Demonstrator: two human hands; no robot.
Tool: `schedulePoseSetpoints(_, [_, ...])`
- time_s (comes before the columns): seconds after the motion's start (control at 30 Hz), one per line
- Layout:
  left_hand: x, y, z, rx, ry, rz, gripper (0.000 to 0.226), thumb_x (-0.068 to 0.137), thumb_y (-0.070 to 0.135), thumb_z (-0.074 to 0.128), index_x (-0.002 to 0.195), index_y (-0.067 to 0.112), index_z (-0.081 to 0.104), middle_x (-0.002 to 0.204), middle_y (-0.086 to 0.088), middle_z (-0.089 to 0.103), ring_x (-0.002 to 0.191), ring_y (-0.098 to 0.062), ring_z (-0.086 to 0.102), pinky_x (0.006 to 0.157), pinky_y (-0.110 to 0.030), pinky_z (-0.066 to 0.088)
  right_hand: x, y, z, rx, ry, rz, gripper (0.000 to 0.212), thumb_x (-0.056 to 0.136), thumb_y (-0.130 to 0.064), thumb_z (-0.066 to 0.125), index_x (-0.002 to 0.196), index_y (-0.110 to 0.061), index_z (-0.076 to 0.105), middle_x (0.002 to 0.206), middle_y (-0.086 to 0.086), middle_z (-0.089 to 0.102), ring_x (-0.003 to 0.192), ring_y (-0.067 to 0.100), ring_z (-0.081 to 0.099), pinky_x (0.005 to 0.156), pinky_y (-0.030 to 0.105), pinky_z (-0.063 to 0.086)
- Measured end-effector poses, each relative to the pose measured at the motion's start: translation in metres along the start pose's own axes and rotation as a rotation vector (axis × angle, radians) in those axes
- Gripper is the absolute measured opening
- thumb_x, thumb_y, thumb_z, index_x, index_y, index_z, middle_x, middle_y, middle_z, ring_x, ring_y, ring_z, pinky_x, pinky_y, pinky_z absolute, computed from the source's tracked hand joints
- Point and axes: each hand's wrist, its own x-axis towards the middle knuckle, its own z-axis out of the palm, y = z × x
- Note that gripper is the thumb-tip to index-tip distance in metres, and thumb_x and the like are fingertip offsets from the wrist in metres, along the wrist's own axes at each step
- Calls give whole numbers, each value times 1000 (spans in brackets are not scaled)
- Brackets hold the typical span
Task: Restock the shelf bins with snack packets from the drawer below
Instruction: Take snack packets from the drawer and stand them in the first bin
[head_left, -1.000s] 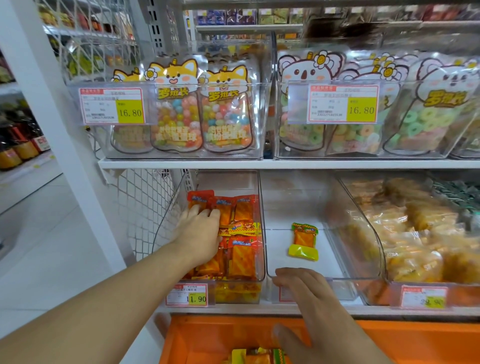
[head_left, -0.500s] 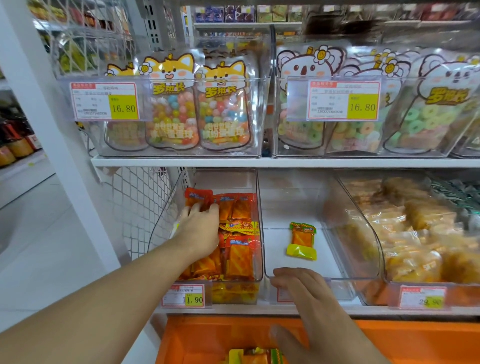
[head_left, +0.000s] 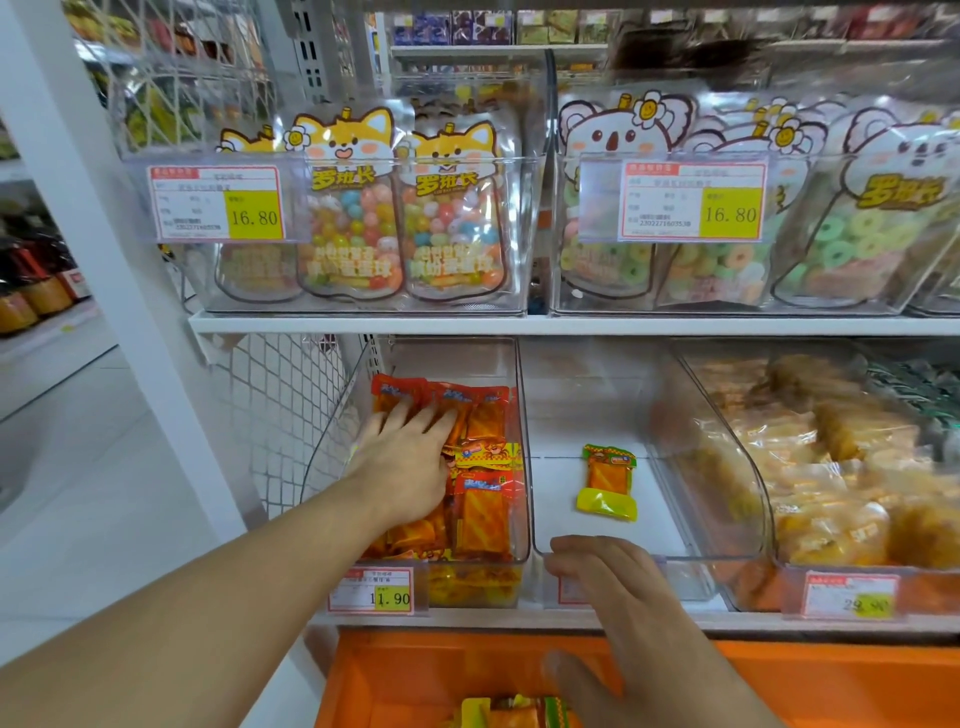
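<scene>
Your right hand (head_left: 618, 597) sits nearest the open orange drawer (head_left: 415, 670).
Its fingers lie relaxed, holding nothing; yellow-and-orange snack packets (head_left: 511, 714) lie directly below. Your left hand (head_left: 402, 462), fingers flat, presses red packets (head_left: 480, 512).

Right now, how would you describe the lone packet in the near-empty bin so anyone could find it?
On the lower shelf, find the middle clear bin, between the red-packet bin and the yellow-snack bin. The single packet lies flat on its floor: green-and-yellow ends, orange centre, alone.

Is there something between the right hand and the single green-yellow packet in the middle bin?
Only the clear front wall of the middle bin, where the right hand rests. Above this low wall, nothing visible lies between the hand and the lone packet; the bin floor there is bare.
</scene>
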Motion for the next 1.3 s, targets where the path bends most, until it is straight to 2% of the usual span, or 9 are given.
schedulePoseSetpoints(0.23, [-3,8,-2,99,-31,-65,71,102,48,35,163,18,14,164,-4,30,152,-30,18,126,-49,10,-1,0,-1,-14,-4,2,89,60,-75,21,143,-48,36,136,-46,10,140,-15,6,101,-5,9])
schedulePoseSetpoints(0.53, [3,14,-3,-89,-128,-140,78,102,51,31,165,22,-6,174,-1,1,159,-26,-1,128,-47,0,-2,1,-2,-13,-36,22,85,61,-73,23,142,-50,33,132,-50,6,138,-17,-1,99,-6,8])
schedulePoseSetpoints(0.63, [-4,10,-7,-148,-99,-131,75,102,47,31,165,24,-4,174,2,0,159,-23,-3,128,-45,-3,-4,-4,-6,-2,-38,14,72,74,-69,42,143,-50,31,134,-49,8,137,-20,2,104,-4,10])
schedulePoseSetpoints(0.7, [-12,8,-13,-186,-90,-122,74,103,46,31,165,27,-5,174,4,-2,159,-21,-5,128,-44,-4,-8,-8,-8,22,-18,20,65,88,-55,59,145,-49,31,143,-42,13,139,-17,8,116,7,16])
schedulePoseSetpoints(0.8, [-32,12,-25,-241,-78,-89,70,106,47,28,165,31,-6,173,7,-6,159,-16,-9,127,-43,-8,-17,-12,-10,57,5,38,64,94,-44,66,146,-50,31,152,-38,15,145,-11,11,122,16,19])
schedulePoseSetpoints(0.97, [-90,30,-44,-391,-25,-29,65,107,55,26,164,39,-1,172,16,-3,158,-7,-9,125,-41,-6,-45,-13,-16,78,53,33,63,96,-41,66,149,-48,31,150,-35,19,139,-17,13,110,0,12])
schedulePoseSetpoints(1.1, [-152,60,-51,-509,93,53,61,108,49,35,164,37,14,170,18,10,158,-8,3,129,-42,6,-78,-7,-16,73,98,72,59,95,-37,67,148,-36,39,149,-21,34,137,-5,30,102,-7,14])
schedulePoseSetpoints(1.2, [-199,89,-46,-709,185,120,49,106,38,46,154,26,44,157,13,42,145,-4,34,119,-31,31,-102,1,-8,92,114,144,55,94,-36,69,145,-27,50,144,-9,52,133,9,49,111,12,32])
schedulePoseSetpoints(1.3, [-242,119,-16,-797,101,129,38,105,37,48,139,23,58,140,11,57,130,-4,49,105,-23,38,-126,10,12,143,99,241,47,88,-43,64,131,-25,58,125,-5,65,113,15,63,96,36,52])
